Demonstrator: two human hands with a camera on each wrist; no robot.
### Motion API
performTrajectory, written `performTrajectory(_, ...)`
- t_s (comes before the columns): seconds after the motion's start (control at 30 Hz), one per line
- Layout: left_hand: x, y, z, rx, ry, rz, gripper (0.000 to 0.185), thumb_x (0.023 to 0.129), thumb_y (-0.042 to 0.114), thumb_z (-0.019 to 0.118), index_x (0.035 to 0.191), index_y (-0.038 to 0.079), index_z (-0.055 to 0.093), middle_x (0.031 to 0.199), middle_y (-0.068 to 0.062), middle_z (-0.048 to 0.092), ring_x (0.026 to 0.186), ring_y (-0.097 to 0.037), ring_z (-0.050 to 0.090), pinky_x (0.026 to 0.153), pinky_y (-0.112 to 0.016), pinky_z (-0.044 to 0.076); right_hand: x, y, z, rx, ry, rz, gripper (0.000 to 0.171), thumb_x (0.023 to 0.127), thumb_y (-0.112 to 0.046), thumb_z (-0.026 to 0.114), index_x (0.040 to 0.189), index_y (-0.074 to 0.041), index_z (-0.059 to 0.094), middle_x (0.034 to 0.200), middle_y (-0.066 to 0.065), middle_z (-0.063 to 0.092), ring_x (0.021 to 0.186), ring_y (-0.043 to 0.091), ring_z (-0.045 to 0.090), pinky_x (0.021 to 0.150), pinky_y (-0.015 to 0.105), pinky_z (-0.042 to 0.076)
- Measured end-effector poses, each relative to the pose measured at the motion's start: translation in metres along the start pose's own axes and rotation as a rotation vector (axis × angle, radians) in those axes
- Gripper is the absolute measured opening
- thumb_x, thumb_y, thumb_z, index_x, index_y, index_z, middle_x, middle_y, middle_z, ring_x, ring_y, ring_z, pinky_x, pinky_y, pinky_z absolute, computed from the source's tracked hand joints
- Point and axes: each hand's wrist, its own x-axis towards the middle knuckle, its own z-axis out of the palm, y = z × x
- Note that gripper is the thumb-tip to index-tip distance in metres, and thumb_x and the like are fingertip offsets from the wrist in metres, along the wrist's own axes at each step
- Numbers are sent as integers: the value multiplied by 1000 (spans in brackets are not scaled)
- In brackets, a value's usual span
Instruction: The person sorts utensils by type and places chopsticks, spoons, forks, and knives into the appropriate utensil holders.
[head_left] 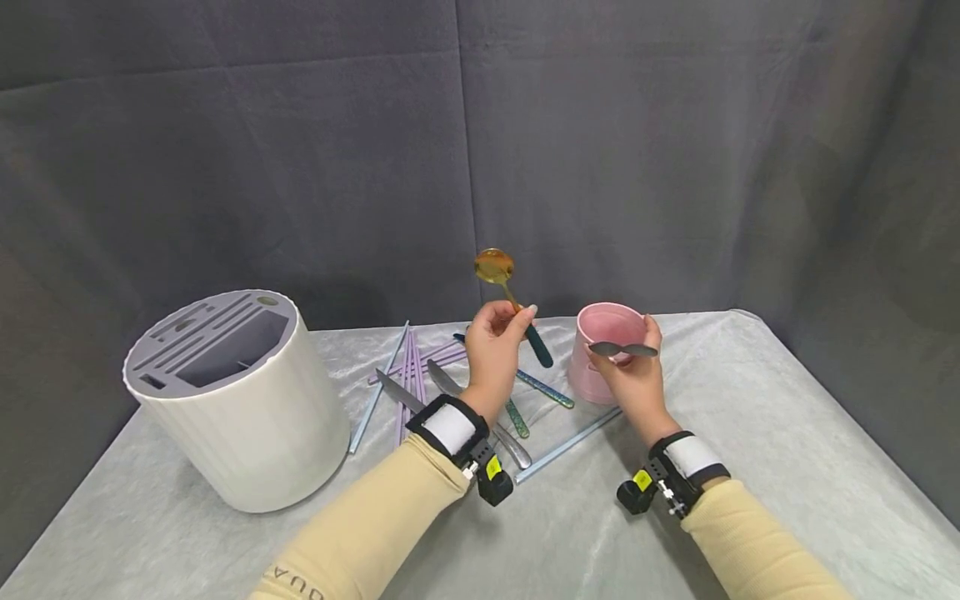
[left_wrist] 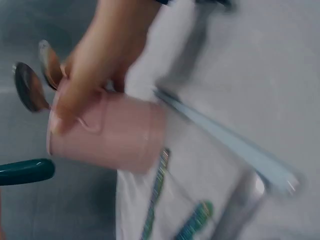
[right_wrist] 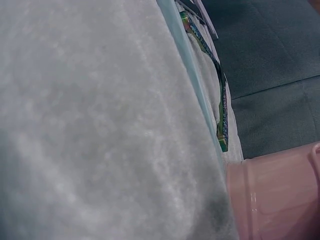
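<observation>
My left hand (head_left: 491,358) pinches a spoon (head_left: 495,267) by its dark green handle, gold bowl upward, above the table and left of a small pink bucket (head_left: 581,375). My right hand (head_left: 637,392) grips the bucket from its right side; the thumb lies along its wall in the left wrist view. Two spoons (left_wrist: 31,89) stick out past the bucket's rim, bowls outward; their handles are hidden. The right wrist view catches only part of the bucket (right_wrist: 280,190), and the right hand is out of that frame. Motion blurs the left wrist view.
A white round holder (head_left: 262,425) with a grey slotted top stands at the left. Between it and the bucket lie knives (head_left: 401,392), purple sticks (head_left: 417,367), pale blue sticks (head_left: 566,444) and cutlery with glittery green-blue handles (head_left: 543,387). Grey cloth hangs behind.
</observation>
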Motion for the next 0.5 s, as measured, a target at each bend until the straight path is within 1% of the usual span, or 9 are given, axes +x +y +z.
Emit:
performTrajectory(0.03, 1, 1, 4, -30, 9, 24, 17, 86, -1, 71, 87, -10, 57, 78, -3, 66, 69, -4, 60, 66, -20, 49, -1, 0, 0, 0, 1, 0, 95, 80, -6, 77, 149, 7, 11, 142, 27, 36, 127, 31, 41, 100, 36, 42)
performTrajectory(0.1, 2, 3, 11, -81, 19, 70, 16, 85, -3, 70, 88, -12, 56, 78, -5, 67, 70, -4, 61, 66, -19, 48, -2, -1, -1, 9, 0, 3, 95, 80, -5, 76, 149, 6, 11, 142, 27, 35, 126, 32, 41, 94, 27, 46)
performTrajectory(0.17, 2, 5, 18, -108, 23, 115, 15, 85, -5, 70, 88, -12, 57, 80, -11, 68, 71, -3, 62, 67, -19, 48, -3, -2, -1, 17, 4, 3, 96, 80, -5, 77, 149, 6, 11, 142, 27, 35, 126, 32, 42, 89, 16, 45)
performTrajectory(0.23, 3, 6, 25, -128, 19, 153, 14, 85, -5, 69, 89, -12, 57, 83, -18, 68, 73, -3, 63, 68, -20, 49, -3, -2, -1, 29, 6, 2, 96, 80, -4, 77, 148, 7, 11, 142, 28, 36, 125, 33, 43, 84, 10, 43)
performTrajectory(0.3, 3, 7, 32, -140, 7, 167, 14, 85, -5, 69, 90, -12, 58, 86, -22, 68, 74, -3, 63, 69, -21, 50, -4, -2, -1, 38, 8, 3, 96, 80, -4, 77, 148, 7, 11, 141, 29, 35, 124, 34, 43, 80, 8, 42)
performTrajectory(0.33, 3, 8, 36, -141, 4, 165, 13, 85, -5, 70, 90, -12, 59, 87, -22, 68, 73, -3, 62, 69, -21, 49, -4, -2, -1, 31, 8, 1, 96, 80, -4, 77, 148, 7, 11, 141, 29, 36, 124, 34, 43, 81, 8, 42)
performTrajectory(0.47, 0, 7, 51, -154, -28, 130, 13, 84, -4, 71, 90, -12, 62, 88, -21, 69, 72, -2, 60, 67, -19, 47, -5, -4, -3, 26, -6, 5, 95, 81, -4, 76, 149, 6, 10, 140, 28, 37, 119, 33, 46, 75, 7, 44)
performTrajectory(0.5, -1, 6, 54, -161, -38, 121, 13, 84, -5, 71, 89, -13, 62, 88, -21, 69, 71, -2, 60, 66, -18, 46, -5, -4, -3, 15, -11, 5, 95, 81, -4, 76, 149, 5, 9, 140, 28, 37, 117, 30, 47, 75, 7, 44)
